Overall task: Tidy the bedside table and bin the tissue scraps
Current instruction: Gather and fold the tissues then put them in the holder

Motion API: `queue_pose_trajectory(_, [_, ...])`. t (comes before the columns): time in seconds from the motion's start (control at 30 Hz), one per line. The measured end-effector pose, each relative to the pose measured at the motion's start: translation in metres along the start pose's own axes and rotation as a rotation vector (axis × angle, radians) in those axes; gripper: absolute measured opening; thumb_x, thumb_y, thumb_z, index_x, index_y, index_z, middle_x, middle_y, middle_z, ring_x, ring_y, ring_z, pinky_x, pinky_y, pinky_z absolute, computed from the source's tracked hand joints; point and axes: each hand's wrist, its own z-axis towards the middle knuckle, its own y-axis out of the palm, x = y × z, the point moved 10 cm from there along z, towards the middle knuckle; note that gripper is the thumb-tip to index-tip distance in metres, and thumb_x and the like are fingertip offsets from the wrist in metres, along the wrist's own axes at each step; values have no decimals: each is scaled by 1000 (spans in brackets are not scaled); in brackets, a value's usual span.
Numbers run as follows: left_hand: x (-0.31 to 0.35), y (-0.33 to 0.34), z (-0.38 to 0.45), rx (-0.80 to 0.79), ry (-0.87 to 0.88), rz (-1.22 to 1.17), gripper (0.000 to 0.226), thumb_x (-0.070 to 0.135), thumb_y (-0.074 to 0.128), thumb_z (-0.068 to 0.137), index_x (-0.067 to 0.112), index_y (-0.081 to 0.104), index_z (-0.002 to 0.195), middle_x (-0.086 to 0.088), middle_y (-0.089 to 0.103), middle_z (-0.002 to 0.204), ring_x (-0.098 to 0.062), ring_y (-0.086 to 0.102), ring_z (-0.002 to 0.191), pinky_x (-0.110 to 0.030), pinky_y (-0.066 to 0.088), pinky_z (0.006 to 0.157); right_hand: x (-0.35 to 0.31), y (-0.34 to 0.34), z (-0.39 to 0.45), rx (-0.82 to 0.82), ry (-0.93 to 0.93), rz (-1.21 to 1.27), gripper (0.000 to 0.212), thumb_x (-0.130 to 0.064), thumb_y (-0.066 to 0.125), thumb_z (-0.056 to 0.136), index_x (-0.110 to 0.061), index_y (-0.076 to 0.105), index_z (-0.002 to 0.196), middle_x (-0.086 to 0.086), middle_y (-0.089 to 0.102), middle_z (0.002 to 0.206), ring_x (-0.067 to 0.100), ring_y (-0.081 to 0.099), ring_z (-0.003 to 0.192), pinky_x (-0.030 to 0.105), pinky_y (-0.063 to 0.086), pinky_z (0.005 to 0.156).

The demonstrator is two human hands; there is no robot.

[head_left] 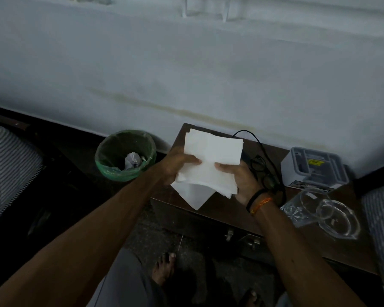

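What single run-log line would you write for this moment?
left hand: holding tissues | right hand: holding tissues | bin: on floor, left of table | glasses, box: on table

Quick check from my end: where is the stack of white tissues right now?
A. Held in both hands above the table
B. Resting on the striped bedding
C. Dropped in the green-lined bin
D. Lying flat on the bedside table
A: the left hand and right hand both grip the white tissues above the bedside table; the bin holds only crumpled scraps.
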Motion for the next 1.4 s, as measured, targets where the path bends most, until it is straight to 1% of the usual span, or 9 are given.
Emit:
queue_pose_trajectory(0.13, [-9, 20, -2, -140, -20, -176, 47, -16, 57, 76, 1, 62, 120, -23, 64, 118, -37, 64, 106, -46, 55, 92, -7, -4, -9, -20, 2, 145, 34, 10, 59, 85, -1, 65, 116, 20, 67, 116, 34, 66, 104, 44, 57, 86])
queue_pose_trajectory(0.27, [-15, 33, -5, -83, -79, -73, 17, -11, 51, 80, 0, 65, 81, -13, 68, 93, -20, 65, 76, -22, 52, 55, -10, -8, -22, -48, 79, 159, 27, 10, 51, 84, -5, 71, 75, 16, 71, 101, 26, 69, 89, 27, 57, 58])
queue_pose_trajectory(0.43, [-15, 39, 0, -48, -86, -180, 36, -9, 47, 83, 7, 65, 56, -14, 68, 105, -28, 64, 97, -27, 56, 67, -13, -31, -28, 57, 177, 200, 33, 8, 43, 86, -3, 60, 61, 22, 63, 111, 35, 63, 98, 30, 58, 64])
queue_pose_trajectory(0.57, [-12, 60, -11, -254, -209, -401, 33, 10, 38, 77, -4, 67, 71, -28, 58, 128, -41, 53, 122, -43, 45, 102, -37, -44, -33, 113, 125, 121, 40, 8, 39, 85, -9, 55, 52, 18, 66, 107, 33, 62, 98, 25, 56, 55])
queue_pose_trajectory(0.63, [-10, 64, -15, -269, -240, -324, 34, 20, 44, 81, -5, 67, 75, -23, 66, 106, -36, 61, 106, -38, 53, 88, -50, -47, -34, 115, 68, 62, 42, 9, 38, 84, -10, 55, 50, 18, 66, 107, 32, 62, 97, 24, 55, 54])
queue_pose_trajectory(0.8, [3, 71, -11, -208, -39, 65, 18, -10, 73, 72, 2, 74, 85, -14, 71, 98, -29, 67, 96, -39, 58, 84, -66, -62, -34, 164, 9, 76, 21, -12, 47, 89, -8, 67, 89, 15, 68, 99, 29, 62, 93, 31, 54, 63])
queue_pose_trajectory(0.93, [17, 77, -7, -140, 96, 161, 31, -8, 82, 65, 9, 72, 89, -5, 70, 104, -28, 66, 102, -43, 58, 81, -59, -68, -45, 180, 139, 177, 54, -55, 61, 86, -9, 66, 114, 11, 72, 101, 28, 68, 97, 40, 55, 83])
queue_pose_trajectory(1.17, [33, 110, 0, -89, 178, 370, 56, 30, 90, 60, 17, 53, 101, -8, 59, 113, -21, 57, 103, -39, 54, 79, -84, -84, -60, 316, -1, 30, 48, 7, 74, 74, 3, 62, 120, 19, 70, 113, 33, 68, 101, 46, 59, 83])
queue_pose_trajectory(1.4, [21, 146, 3, -346, -24, 548, 39, 34, 65, 92, 7, 65, 119, -12, 70, 114, -27, 68, 103, -40, 55, 86, -99, -90, -68, 256, 14, -175, 32, 2, 67, 83, 3, 64, 115, 20, 69, 113, 37, 65, 105, 48, 54, 89])
